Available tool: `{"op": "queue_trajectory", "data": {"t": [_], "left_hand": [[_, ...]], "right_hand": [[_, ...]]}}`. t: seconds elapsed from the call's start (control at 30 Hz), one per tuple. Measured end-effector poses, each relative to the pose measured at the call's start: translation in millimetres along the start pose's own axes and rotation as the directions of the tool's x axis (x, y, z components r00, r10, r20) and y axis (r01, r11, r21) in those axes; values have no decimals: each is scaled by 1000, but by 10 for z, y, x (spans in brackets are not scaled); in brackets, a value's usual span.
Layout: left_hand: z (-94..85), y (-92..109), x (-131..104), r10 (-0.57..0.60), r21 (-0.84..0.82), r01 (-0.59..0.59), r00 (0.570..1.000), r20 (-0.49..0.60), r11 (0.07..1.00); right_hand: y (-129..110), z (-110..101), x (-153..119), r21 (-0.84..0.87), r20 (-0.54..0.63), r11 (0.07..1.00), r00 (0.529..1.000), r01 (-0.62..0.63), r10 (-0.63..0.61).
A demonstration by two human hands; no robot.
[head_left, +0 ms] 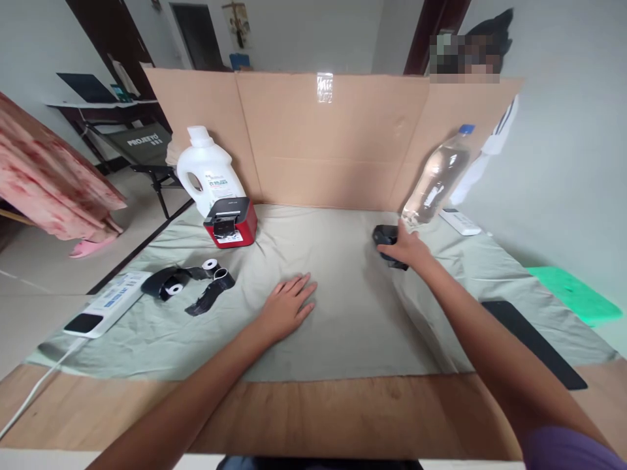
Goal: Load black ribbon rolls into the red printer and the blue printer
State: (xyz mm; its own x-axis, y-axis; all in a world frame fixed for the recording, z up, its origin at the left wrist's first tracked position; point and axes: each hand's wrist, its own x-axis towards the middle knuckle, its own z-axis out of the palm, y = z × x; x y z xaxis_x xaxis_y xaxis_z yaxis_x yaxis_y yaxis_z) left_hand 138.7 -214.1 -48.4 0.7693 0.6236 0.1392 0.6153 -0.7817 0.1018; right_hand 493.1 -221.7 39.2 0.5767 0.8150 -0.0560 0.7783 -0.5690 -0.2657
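Observation:
My left hand (289,303) lies flat on the grey-green cloth (343,339), fingers spread, with nothing in it. Further off to the right, my right hand (407,248) is closed around a small black device (385,234) that rests on or just over the cloth. What kind of device it is cannot be made out, because my fingers cover part of it. Just behind that hand, a clear bottle with a blue cap (437,179) leans against the cardboard.
A folded cardboard panel (323,143) stands along the back. At left are a white jug (208,166), a red-and-black label printer (230,223), loose black tape rolls (215,287) and a white power strip (110,300). A black flat board (531,343) lies at right; a person is behind the panel.

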Motion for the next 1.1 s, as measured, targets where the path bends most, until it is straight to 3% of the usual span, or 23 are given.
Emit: {"op": "queue_trajectory", "data": {"t": [0.13, 0.23, 0.43, 0.57, 0.77, 0.87, 1.0, 1.1], "left_hand": [[105, 30, -51, -4, -35, 6, 999, 51, 999], [95, 20, -108, -14, -39, 17, 997, 73, 999], [91, 38, -101, -20, -54, 25, 997, 76, 998], [107, 50, -116, -26, -87, 31, 998, 56, 996], [-45, -52, -47, -46, -241, 39, 999, -23, 970], [-151, -203, 239, -218, -416, 180, 975, -46, 892], [-143, -319, 748, -377, -554, 307, 926, -13, 774], [-32, -242, 956, -406, -547, 336, 914, -8, 767]], "right_hand": [[-659, 231, -484, -22, 41, 989, 989, 144, -143], [-1034, 395, -699, -34, 65, 987, 985, 160, -157], [-1341, 691, -838, -85, 4, 988, 992, 130, -130], [-1319, 780, -917, -68, -57, 983, 982, 173, -177], [-969, 607, -687, 153, 46, 960, 968, 236, -246], [-731, 692, -411, 362, -89, 876, 947, 319, -308], [-506, 1004, -171, 500, -375, 696, 853, 516, -363], [-438, 1157, -164, 490, -406, 649, 811, 582, -421]]}}
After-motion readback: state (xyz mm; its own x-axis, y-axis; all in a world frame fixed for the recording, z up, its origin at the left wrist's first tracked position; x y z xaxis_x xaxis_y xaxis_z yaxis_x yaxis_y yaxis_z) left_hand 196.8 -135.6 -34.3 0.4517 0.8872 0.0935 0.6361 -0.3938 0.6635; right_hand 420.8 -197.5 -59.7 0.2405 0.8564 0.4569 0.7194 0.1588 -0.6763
